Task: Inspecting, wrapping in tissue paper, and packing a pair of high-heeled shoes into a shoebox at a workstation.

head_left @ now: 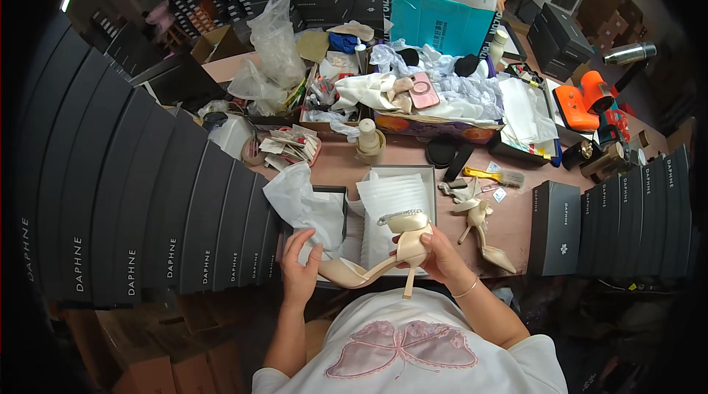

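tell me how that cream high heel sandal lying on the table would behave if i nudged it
The cream sandal would probably tip or pivot rather than slide: it rests on a thin stiletto heel. It looks light, with slim straps, so a small push likely shifts it across the pink table.

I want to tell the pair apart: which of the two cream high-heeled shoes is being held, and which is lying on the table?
The cream shoe over the open box is held by both hands, left hand and right hand. The other shoe lies untouched on the table, right of the box.
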`<state>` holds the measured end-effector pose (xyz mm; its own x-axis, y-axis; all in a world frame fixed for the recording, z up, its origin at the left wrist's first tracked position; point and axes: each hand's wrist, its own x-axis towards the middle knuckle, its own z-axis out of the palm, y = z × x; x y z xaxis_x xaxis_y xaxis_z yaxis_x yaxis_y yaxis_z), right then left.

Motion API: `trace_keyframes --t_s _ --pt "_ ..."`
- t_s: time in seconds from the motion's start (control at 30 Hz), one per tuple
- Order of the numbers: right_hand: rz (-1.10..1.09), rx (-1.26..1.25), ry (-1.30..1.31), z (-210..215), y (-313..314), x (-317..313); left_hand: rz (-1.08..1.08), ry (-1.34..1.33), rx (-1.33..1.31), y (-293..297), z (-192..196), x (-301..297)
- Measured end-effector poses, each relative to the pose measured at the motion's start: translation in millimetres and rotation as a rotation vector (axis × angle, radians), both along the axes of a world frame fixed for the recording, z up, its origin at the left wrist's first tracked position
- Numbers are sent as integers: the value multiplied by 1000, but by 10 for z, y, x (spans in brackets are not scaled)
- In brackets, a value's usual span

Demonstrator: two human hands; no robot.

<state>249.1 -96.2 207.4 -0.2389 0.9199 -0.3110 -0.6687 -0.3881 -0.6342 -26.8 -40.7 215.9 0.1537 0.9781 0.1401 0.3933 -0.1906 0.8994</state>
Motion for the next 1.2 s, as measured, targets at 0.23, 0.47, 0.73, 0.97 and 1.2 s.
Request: trace_keyframes --t_s 0.23,0.47,0.73,0.97,1.2 --pt "99 -49 -2 103 -86 -209 -751 104 85 334 730 599" --pt "206 -130 172 -54 -264 -223 -934 124 -198 452 420 779" --pt "219 -183 182 -102 -318 -211 -636 -590 -975 398 11 874" --pt "231 -194 138 -60 -285 -235 -720 -458 -598 278 -83 857" --pt "266 -195 147 -10 -253 -267 -400 -618 -745 237 -271 934"
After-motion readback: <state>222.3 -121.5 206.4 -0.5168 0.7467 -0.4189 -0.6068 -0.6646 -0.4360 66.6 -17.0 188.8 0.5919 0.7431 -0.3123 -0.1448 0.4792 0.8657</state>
